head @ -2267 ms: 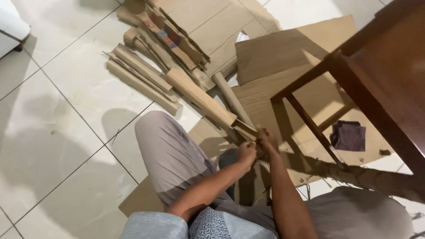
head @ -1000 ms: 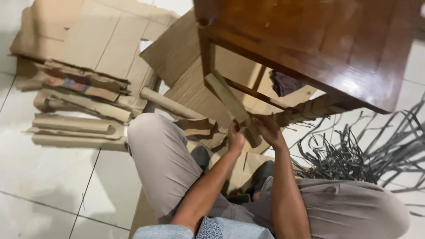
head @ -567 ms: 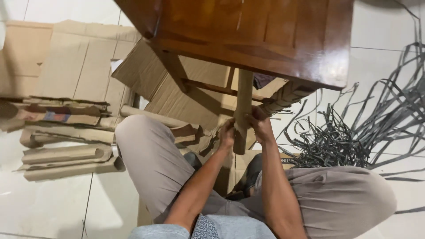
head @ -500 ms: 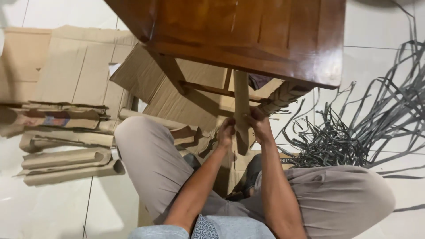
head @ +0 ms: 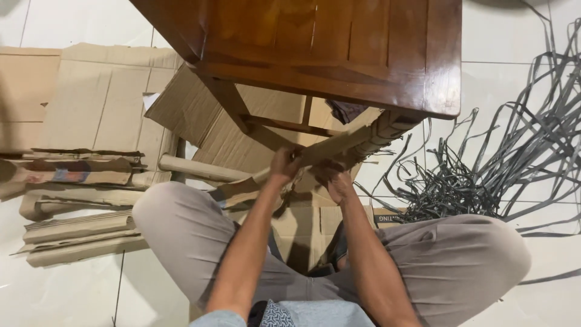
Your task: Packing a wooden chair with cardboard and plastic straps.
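**Both hands grip a cardboard strip at the table leg**

Folded cardboard rolls point(head: 78, 233) lie stacked on the floor at the far left, with flattened cardboard sheets point(head: 91, 97) beyond them. The left hand point(head: 283, 168) has its fingers curled shut around a long cardboard strip point(head: 339, 143), near the strip's lower left end; the forearm rises straight from the near edge, between the crossed knees. Just to its right, the right hand point(head: 336, 180) also closes its fingers on the strip from below, knuckles up, wrist bent slightly inward. The strip runs up and right to the wrapped leg point(head: 382, 128) of the brown wooden table point(head: 339, 48). A tangle of grey plastic straps point(head: 484, 175) sprawls on the tiles at right.
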